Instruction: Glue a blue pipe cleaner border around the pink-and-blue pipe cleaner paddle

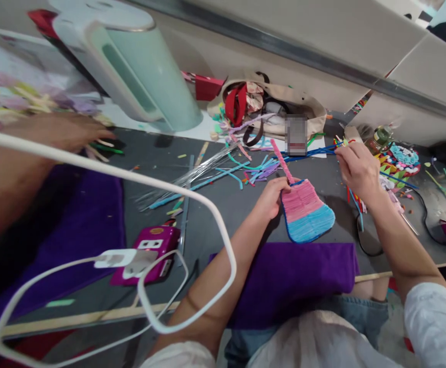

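My left hand (272, 199) grips a small broom shape (308, 212) made of pipe cleaners, at the neck below its pink stalk. The upper part of its flared body is pink, the lower part light blue, with a dark blue edge. It is held just above the dark table. My right hand (359, 168) is closed, with thumb and fingers pinched at the end of several dark blue pipe cleaners (318, 151). How many of them are between the fingertips is hidden. Cut light blue and purple pipe cleaner pieces (263, 171) lie beyond my left hand.
A white cable (223, 225) loops across the near left, above a magenta power strip (156, 250). Purple cloth (295, 281) covers my lap. Behind stand a pale green kettle (150, 71) and a canvas bag (311, 110). Another person's hand (65, 130) is at left.
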Available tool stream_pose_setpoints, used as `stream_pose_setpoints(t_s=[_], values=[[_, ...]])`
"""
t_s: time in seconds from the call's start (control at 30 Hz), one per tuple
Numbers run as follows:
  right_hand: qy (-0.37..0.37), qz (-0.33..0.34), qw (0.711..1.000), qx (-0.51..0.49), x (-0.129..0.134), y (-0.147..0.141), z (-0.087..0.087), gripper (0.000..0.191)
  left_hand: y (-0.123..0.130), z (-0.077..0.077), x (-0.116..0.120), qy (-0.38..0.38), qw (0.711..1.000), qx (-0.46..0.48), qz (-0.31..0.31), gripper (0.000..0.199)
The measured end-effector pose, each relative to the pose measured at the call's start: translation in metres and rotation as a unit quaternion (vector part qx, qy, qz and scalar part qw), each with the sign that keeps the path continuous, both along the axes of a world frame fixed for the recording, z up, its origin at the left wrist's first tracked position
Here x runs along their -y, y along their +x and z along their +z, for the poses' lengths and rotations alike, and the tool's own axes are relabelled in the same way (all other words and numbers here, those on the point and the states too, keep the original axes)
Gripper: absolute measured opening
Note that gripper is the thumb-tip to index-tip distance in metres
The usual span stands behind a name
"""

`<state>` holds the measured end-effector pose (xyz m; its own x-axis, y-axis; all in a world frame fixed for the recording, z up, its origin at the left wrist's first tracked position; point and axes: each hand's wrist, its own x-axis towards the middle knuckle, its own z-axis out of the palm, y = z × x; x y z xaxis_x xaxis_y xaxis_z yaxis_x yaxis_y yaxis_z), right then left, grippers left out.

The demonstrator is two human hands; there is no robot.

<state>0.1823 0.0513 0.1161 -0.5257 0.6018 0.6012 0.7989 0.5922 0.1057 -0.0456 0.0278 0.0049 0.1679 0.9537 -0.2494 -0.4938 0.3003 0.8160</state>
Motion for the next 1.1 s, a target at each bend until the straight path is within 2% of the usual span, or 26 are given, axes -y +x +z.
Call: stream_pose_setpoints(t_s=[0.07,0.13,0.27,0.4,0.63,0.77,1.1], values=[[-0.027,0.008,0.999,-0.035,0.032,0.002,0.001,0.022,-0.001,0.005,0.002,0.013,1.000,-0.010,-0.001,0.035],[-0.060,0.014,0.997,-0.050,0.056,0.001,-0.006,0.020,-0.002,0.011,0.004,0.022,0.999,-0.023,-0.013,0.036],[-0.098,0.020,0.988,-0.114,0.080,-0.006,-0.029,0.020,-0.003,0.023,0.011,0.037,0.997,-0.057,-0.027,0.034],[-0.099,-0.004,0.983,-0.155,0.087,-0.015,-0.039,0.019,-0.003,0.031,0.019,0.086,0.992,-0.085,-0.035,0.029],[-0.093,0.002,0.984,-0.152,0.099,-0.013,-0.027,0.026,-0.005,0.042,0.031,0.167,0.978,-0.108,-0.065,0.025],[-0.102,0.021,0.985,-0.135,0.101,-0.011,-0.020,0.035,-0.005,0.046,0.034,0.185,0.974,-0.121,-0.056,0.023],[-0.094,0.030,0.989,-0.106,0.101,-0.015,-0.017,0.036,-0.003,0.044,0.035,0.193,0.974,-0.103,-0.057,0.021]])
